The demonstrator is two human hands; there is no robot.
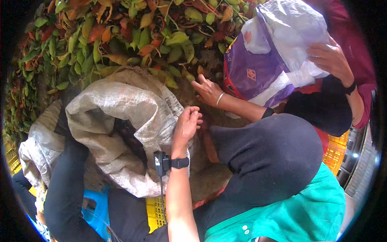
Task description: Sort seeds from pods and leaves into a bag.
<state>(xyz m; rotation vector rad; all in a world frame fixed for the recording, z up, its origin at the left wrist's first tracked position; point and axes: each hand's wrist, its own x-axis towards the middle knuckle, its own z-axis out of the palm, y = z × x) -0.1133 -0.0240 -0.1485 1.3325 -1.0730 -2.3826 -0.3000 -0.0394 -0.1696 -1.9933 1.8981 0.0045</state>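
Note:
My right hand (188,124) is raised beside the right edge of an open woven sack (115,99), its fingers curled. Whether anything small sits between the fingertips cannot be made out. A black strap (179,163) with a small device and a cable circles my right wrist. The sack's rim is rolled outward, and its dark inside shows only in part, between my black-trousered legs (65,187). My left hand is out of view. Beyond the sack rises a heap of green and reddish-brown leaves or pods on thin stems (145,39).
Close on my right sits a person in a dark head covering (269,148) and green top (296,208). Another person's hands (210,92) are near the heap and on a purple-and-white plastic bag (257,66). Yellow crates (155,211), a blue plastic item (96,202) and another sack (45,142) stand around.

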